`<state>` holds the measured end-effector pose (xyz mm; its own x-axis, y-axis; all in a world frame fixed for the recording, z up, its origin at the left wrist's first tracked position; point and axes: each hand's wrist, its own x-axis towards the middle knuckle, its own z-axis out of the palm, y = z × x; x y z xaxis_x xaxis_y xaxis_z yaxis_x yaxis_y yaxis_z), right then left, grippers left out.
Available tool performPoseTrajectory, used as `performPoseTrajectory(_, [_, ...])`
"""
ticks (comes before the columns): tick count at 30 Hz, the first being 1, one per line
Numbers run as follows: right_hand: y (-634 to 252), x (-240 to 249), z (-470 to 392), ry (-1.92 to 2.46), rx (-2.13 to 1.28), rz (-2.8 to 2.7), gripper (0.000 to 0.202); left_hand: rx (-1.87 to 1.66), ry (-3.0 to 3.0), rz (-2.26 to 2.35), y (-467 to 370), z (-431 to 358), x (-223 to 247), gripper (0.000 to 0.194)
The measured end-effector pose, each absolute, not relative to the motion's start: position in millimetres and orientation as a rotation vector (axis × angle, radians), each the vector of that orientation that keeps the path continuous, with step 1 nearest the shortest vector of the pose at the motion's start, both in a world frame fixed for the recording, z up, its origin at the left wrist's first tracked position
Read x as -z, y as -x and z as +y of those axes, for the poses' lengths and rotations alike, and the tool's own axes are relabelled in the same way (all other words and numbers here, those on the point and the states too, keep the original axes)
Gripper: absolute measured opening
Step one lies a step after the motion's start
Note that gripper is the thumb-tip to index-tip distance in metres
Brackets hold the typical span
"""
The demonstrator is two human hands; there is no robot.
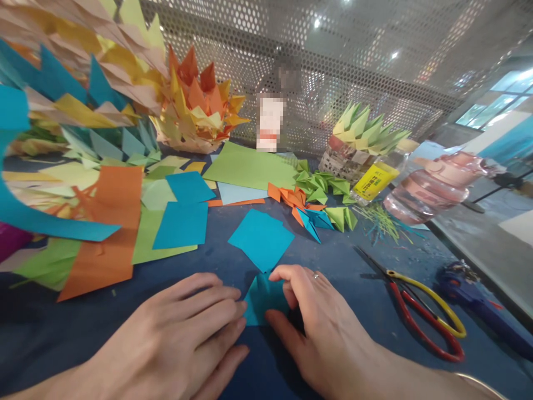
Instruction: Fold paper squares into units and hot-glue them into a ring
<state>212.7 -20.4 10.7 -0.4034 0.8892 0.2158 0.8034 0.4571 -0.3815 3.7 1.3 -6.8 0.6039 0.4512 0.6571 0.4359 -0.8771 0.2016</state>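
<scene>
A piece of blue paper (263,303), folded at the top into a point, lies flat on the dark blue table in front of me. My left hand (187,322) rests at its left edge, fingers stretched out and fingertips touching the paper. Curled over the right side is my right hand (316,322), its index finger at the upper corner and its thumb on the lower edge, gripping the sheet. Part of the paper is hidden under this hand. Just beyond lie blue paper squares (262,239), loosely stacked.
Scissors (416,311) and a glue gun (478,311) lie at right. Behind are folded green pieces (320,183), a yellow-labelled bottle (377,180) and a pink bottle (428,191). Coloured sheets (112,222) and spiky paper models (200,105) fill the left and back.
</scene>
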Motion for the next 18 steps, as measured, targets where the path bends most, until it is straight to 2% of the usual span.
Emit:
performPoseTrajectory(6, [-213.5, -14.1, -21.6, 1.429, -0.333, -2.398, 0.039, -1.162, -2.852, 0.757, 0.8, 1.0, 7.2, 0.025])
performPoseTrajectory(13, [-228.4, -26.3, -16.5, 1.458, -0.536, -2.328, 0.063, -1.195, -2.793, 0.834, -1.4, -3.1, 8.9, 0.022])
performPoseTrajectory(15, [-232.0, -30.5, -10.7, 1.425, -0.634, -2.307, 0.057, -1.200, -2.803, 0.823, -2.0, -3.9, 9.3, 0.022])
performPoseTrajectory(18, [-233.8, -31.3, 0.3, 1.343, -0.736, -2.229, 0.027, -1.205, -2.818, 0.792, -2.1, -4.8, 9.8, 0.022])
